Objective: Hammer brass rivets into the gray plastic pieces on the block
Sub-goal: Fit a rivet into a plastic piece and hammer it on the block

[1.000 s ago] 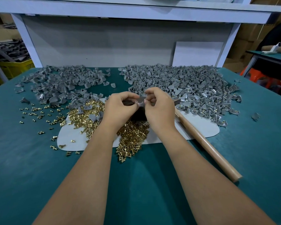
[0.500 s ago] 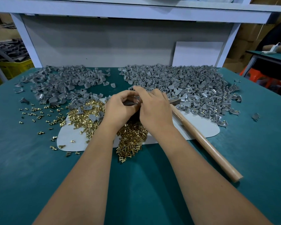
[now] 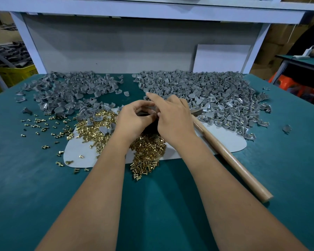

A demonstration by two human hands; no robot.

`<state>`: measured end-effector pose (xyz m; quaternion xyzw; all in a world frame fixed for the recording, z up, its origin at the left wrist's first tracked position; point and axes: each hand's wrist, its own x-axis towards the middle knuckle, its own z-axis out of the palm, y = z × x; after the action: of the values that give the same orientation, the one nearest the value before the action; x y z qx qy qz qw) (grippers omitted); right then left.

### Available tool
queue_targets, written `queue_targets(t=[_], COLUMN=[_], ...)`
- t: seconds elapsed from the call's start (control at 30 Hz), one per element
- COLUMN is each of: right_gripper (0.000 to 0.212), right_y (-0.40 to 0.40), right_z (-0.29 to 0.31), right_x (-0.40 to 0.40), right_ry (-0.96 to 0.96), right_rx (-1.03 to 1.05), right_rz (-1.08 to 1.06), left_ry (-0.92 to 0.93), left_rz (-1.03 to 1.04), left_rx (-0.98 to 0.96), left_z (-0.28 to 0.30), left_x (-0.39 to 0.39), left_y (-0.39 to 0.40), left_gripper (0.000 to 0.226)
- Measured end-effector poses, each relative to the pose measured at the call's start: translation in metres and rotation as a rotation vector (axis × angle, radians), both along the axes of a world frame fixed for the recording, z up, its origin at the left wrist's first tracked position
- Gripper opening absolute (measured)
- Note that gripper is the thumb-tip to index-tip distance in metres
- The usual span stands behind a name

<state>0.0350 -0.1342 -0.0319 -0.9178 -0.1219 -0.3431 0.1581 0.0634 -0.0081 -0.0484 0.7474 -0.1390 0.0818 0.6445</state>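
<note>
Over block [image 3: 150, 126]: left hand [image 3: 132, 120] pinching gray piece [image 3: 150, 108].

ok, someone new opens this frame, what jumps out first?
Two big heaps of gray pieces spread across the back of the green table, left and right. Then the pile of brass rivets on the pale mat, just below the hands: left hand and right hand meet over the dark block, working something small. A hammer lies untouched at the right.
</note>
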Motion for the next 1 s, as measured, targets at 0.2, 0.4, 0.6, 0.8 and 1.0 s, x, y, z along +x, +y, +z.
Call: queue_targets(t=[0.2, 0.4, 0.6, 0.8, 1.0], right_gripper=[0.074, 0.056, 0.031, 0.009, 0.013], right_y=[0.003, -0.004, -0.010, -0.008, -0.006], right_z=[-0.001, -0.009, -0.008, -0.010, -0.007], right_x=[0.006, 0.006, 0.008, 0.009, 0.009], right_ry=[0.046, 0.141, 0.182, 0.222, 0.227], right_rx=[-0.001, 0.211, 0.550, 0.380, 0.363], right_rz=[0.030, 0.043, 0.088, 0.046, 0.020], left_ry=[-0.007, 0.013, 0.038, 0.036, 0.030], left_rz=[-0.003, -0.001, -0.006, -0.025, -0.033], left_rx=[-0.007, 0.003, -0.002, -0.005, 0.001], left_z=[-0.002, -0.001, 0.001, 0.002, 0.002], left_x=[0.002, 0.002, -0.001, -0.002, -0.002], left_y=[0.000, 0.002, 0.005, 0.006, 0.006], left_gripper=[0.029, 0.029, 0.027, 0.025, 0.025])
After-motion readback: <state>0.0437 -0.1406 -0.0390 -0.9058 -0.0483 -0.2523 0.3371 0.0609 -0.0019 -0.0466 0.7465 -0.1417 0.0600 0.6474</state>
